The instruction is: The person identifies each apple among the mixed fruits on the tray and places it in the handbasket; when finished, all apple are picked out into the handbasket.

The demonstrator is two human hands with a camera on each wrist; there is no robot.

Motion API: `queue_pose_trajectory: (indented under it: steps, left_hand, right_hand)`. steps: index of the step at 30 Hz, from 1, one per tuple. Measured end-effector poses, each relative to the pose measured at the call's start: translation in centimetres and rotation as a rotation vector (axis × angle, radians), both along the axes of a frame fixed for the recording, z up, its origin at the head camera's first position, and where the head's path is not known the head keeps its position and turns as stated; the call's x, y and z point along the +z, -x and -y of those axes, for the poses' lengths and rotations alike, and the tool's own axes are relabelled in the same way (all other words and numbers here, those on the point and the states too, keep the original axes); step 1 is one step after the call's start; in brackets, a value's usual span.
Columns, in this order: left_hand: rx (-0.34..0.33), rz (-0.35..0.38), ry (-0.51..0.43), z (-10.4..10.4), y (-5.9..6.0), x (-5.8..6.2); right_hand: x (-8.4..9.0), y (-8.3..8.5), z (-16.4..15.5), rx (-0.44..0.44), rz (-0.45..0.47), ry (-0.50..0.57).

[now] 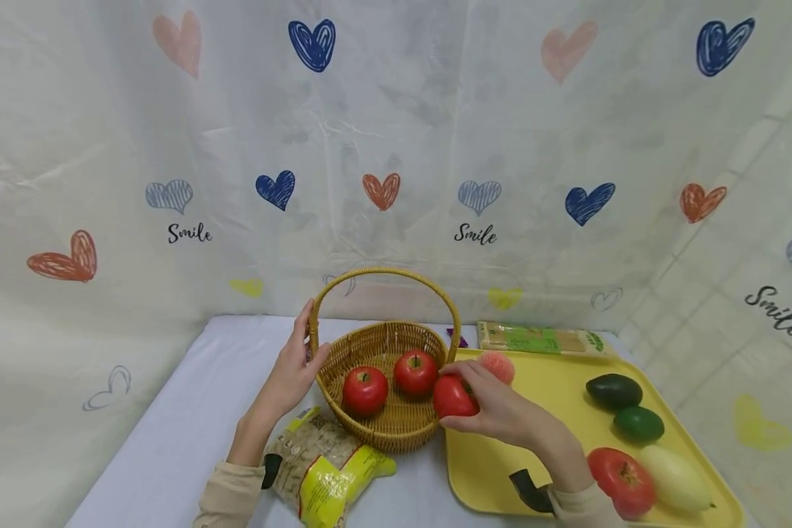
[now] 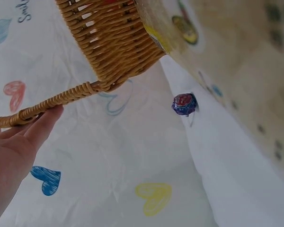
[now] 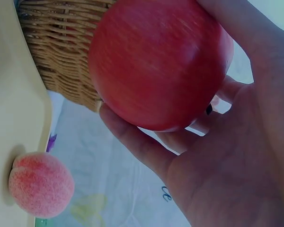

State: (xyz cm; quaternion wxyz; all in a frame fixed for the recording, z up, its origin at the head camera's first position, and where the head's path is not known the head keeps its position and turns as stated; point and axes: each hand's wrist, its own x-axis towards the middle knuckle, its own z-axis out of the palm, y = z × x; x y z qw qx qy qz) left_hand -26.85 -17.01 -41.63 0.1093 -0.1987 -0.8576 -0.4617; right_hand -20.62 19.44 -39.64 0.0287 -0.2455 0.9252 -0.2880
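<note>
A wicker basket [image 1: 383,434] with an arched handle [image 1: 384,273] stands on the white table and holds two red apples [image 1: 365,390] [image 1: 415,372]. My left hand [image 1: 301,346] rests with straight fingers against the left foot of the handle [image 2: 47,103]; the left wrist view shows the fingers [image 2: 40,125] touching it. My right hand [image 1: 463,400] grips a third red apple [image 1: 450,400] just outside the basket's right rim, above the near left corner of the yellow tray [image 1: 488,469]. The right wrist view shows the apple [image 3: 156,61] cupped between fingers and thumb, close to the basket wall [image 3: 61,52].
The tray carries a pink peach [image 1: 499,364], an avocado [image 1: 613,390], a green lime [image 1: 639,423], a red tomato [image 1: 622,480] and a pale yellow fruit [image 1: 675,478]. A yellow snack bag [image 1: 326,466] lies under my left forearm. A green packet [image 1: 541,339] and a purple candy [image 2: 183,104] lie behind.
</note>
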Motion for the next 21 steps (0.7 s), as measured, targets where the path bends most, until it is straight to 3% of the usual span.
queue_pose_trajectory:
  steps: [15, 21]
  left_hand:
    - [-0.017, -0.012, -0.014, -0.1, 0.1, 0.0]
    - [-0.012, -0.008, -0.018, 0.0, 0.3, 0.0]
  right_hand:
    - [-0.3, 0.3, 1.7, 0.047, -0.154, -0.004]
    - [-0.4, 1.1, 3.0, 0.069, -0.152, -0.019]
